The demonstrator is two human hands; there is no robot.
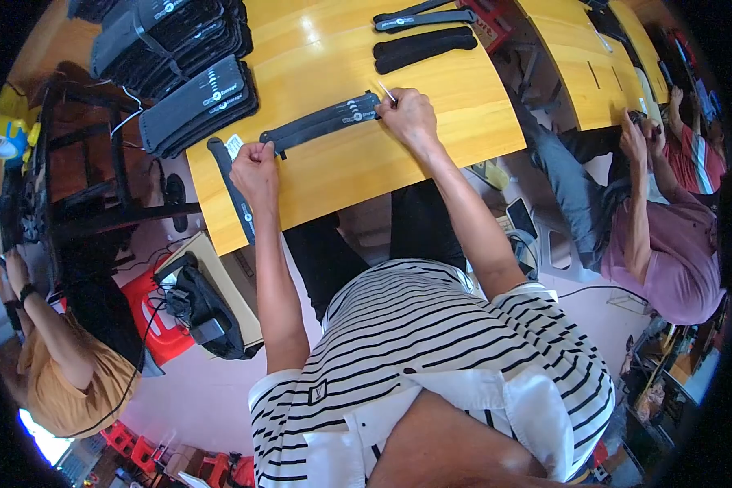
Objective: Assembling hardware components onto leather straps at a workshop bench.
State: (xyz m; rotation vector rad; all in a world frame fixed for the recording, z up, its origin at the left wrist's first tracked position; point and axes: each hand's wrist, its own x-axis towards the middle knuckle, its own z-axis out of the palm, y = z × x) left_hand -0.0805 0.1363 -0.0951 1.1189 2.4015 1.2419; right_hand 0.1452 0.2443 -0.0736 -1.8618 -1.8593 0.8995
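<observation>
A black strap (321, 124) with pale printing lies slanted across the yellow table in front of me. My left hand (256, 172) is closed in a pinch at its left end. My right hand (411, 120) is closed on a thin white stick (387, 92), whose pointed end sticks out past the fingers. The fingers of that hand also rest at the strap's right end. Beside my left hand, another black strap (234, 193) lies near the table's left edge, with a small white label (234, 146) close to it.
Thick stacks of black straps (199, 106) stand at the far left. More straps (425, 49) lie at the far right of the yellow table (342, 187). A person in purple (667, 252) sits to the right, another in tan (81, 366) to the left. An open carton (228, 285) stands below the table.
</observation>
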